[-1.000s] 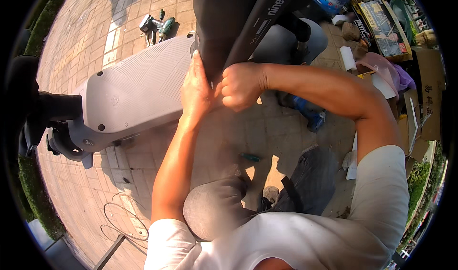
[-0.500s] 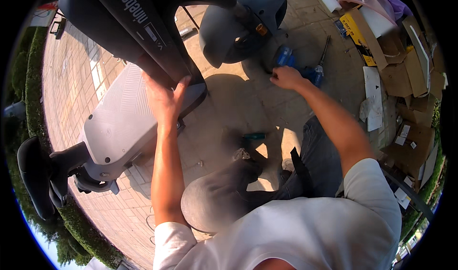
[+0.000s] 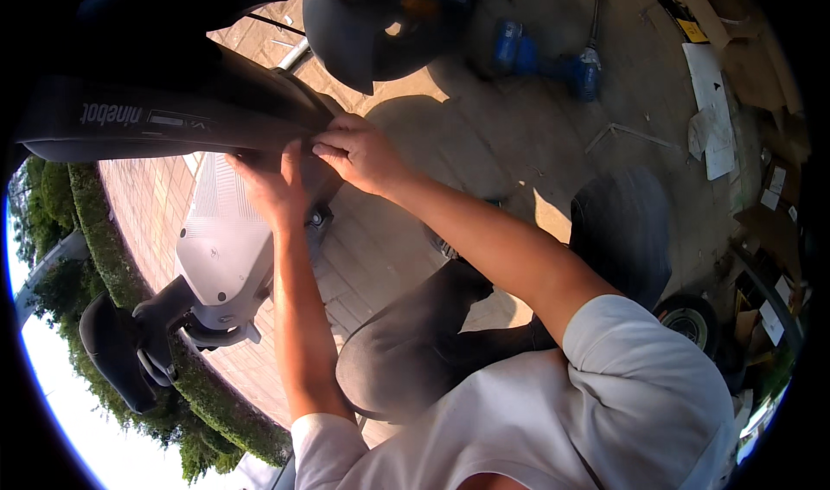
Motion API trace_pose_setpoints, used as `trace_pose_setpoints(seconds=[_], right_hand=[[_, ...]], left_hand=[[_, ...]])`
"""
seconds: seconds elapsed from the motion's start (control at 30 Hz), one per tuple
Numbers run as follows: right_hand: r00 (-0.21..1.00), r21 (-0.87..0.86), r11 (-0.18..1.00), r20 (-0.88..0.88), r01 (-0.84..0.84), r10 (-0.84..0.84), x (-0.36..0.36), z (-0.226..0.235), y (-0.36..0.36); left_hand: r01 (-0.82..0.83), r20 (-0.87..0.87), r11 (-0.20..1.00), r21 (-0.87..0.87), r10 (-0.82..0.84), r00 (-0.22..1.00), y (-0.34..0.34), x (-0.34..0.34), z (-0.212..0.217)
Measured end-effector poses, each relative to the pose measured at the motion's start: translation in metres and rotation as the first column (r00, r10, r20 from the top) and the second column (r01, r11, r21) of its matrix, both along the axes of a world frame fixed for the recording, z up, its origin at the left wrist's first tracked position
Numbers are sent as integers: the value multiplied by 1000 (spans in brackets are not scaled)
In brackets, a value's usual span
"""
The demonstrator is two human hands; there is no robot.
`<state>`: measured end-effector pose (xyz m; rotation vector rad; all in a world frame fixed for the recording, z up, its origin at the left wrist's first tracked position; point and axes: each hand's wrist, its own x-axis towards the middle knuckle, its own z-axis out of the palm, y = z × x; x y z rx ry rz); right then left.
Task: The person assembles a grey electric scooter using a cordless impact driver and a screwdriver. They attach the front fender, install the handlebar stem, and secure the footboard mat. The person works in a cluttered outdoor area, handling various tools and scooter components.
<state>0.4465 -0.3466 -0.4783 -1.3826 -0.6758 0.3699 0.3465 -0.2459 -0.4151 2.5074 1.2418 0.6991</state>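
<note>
A seated electric scooter stands to my left, with a grey ribbed footboard point(image 3: 226, 252) and a dark upright column point(image 3: 199, 114) leaning across the upper left. My left hand point(image 3: 275, 192) holds the column's lower end from the near side, thumb and fingers apart on it, some fingertips hidden. Just right of it, my right hand point(image 3: 367, 157) is closed, its thumb and fingers pinched together against the column's right edge near the base. Whatever sits in that pinch is hidden. The grey front mudguard point(image 3: 346, 44) lies beyond both hands.
Blue power tools lie on the paving at the far right: a drill point(image 3: 516, 51) and another with a long bit point(image 3: 588, 70). White foam point(image 3: 711, 118), cardboard boxes point(image 3: 769, 217) and a wheel point(image 3: 689, 324) are along the right. The scooter's black seat point(image 3: 112, 352) is at left, by a hedge point(image 3: 203, 403).
My right hand has moved left from beside the blue drill to the column's base, next to my left hand. My view has turned, so the column now lies more level across it.
</note>
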Motion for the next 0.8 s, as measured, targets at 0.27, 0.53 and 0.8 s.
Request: trace_pose_setpoints(seconds=[0.27,0.53,0.8], right_hand=[[798,-929,249,-76,-275,598,15,-178,-153],[588,-992,-6,-80,-127,805,-46,-189,-196],[684,-728,679,-544,-97,-486,158,-188,-177]], left_hand=[[60,257,984,-170,-15,966,0,5,1],[40,289,985,-169,11,957,-4,10,1],[127,309,967,-221,-54,950,7,5,-2]])
